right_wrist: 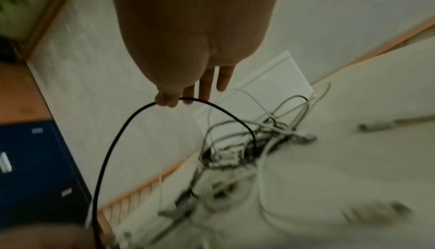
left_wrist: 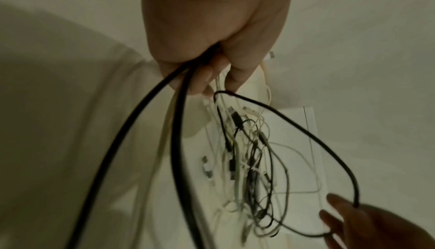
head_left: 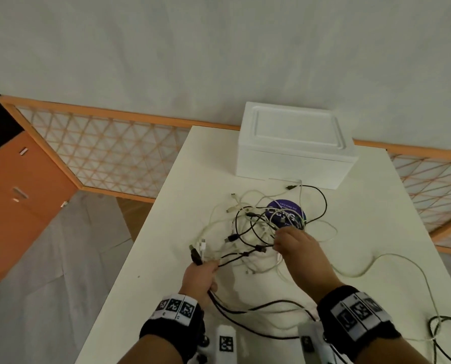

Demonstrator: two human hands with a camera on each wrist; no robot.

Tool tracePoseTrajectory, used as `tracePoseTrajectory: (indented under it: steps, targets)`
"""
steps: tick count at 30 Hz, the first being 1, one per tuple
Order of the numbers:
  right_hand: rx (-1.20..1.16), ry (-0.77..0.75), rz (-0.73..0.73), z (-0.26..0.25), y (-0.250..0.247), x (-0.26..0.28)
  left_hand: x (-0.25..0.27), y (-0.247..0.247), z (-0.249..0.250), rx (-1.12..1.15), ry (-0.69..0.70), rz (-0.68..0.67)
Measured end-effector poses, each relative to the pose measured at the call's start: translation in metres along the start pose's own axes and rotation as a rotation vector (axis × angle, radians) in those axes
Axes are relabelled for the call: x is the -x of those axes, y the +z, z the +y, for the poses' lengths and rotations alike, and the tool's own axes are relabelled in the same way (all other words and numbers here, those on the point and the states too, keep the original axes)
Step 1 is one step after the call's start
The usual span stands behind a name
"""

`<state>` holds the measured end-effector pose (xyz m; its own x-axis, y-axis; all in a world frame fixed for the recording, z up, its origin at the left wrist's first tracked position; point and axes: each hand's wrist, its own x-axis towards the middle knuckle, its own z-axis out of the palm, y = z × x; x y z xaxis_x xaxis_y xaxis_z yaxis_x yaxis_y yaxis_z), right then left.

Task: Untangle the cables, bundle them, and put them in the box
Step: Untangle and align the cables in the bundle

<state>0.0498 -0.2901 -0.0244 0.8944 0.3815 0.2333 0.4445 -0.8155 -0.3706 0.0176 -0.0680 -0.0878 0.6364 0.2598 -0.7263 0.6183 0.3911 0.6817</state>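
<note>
A tangle of black and white cables (head_left: 256,227) lies mid-table, partly over a purple round disc (head_left: 284,212). The white foam box (head_left: 295,145) stands behind it with its lid on. My left hand (head_left: 206,266) grips a bunch of black and white cables (left_wrist: 179,92), whose plug ends (head_left: 198,249) stick up past the fist. To the right, my right hand (head_left: 278,245) pinches one thin black cable (right_wrist: 132,120) between thumb and forefinger, the other fingers (right_wrist: 207,85) straight. That black cable arcs from the right hand to the left hand (left_wrist: 212,63).
A long white cable (head_left: 402,261) trails right toward the table's near right corner, where a black cable (head_left: 439,327) loops. The table's left edge (head_left: 145,232) drops to the floor. A lattice screen (head_left: 101,148) and an orange cabinet (head_left: 14,193) stand to the left.
</note>
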Motion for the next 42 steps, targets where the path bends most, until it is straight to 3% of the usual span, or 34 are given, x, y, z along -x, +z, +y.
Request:
tracePoseTrajectory:
  steps: [3,8,11,14,20,28,33,38,42]
  targets:
    - [-0.113,0.031,-0.028,-0.008,-0.022,0.000,0.007,0.008,0.017,0.217,-0.078,-0.097]
    - [-0.089,0.139,-0.306,0.010,-0.030,0.014,0.028,0.022,0.046,0.381,-0.119,-0.237]
    - [-0.181,0.190,-0.236,0.001,-0.029,0.011,0.043,0.035,0.057,0.353,-0.085,-0.321]
    - [-0.338,0.131,-0.232,-0.028,-0.025,-0.005,0.057,0.052,0.059,0.340,-0.067,-0.359]
    - [-0.275,0.124,-0.312,-0.049,-0.012,-0.014,0.070,0.061,0.057,0.322,-0.068,-0.341]
    - [-0.200,-0.004,-0.508,-0.042,-0.045,0.001,0.061,0.050,0.061,0.380,-0.073,-0.285]
    - [-0.150,-0.009,-0.434,-0.037,-0.046,0.000,0.066,0.059,0.058,0.404,-0.083,-0.310]
    - [-0.181,-0.038,-0.490,-0.041,-0.045,0.002,0.073,0.062,0.060,0.351,-0.103,-0.291]
    - [-0.227,-0.007,-0.388,-0.043,-0.046,0.002,0.074,0.058,0.061,0.314,-0.113,-0.320]
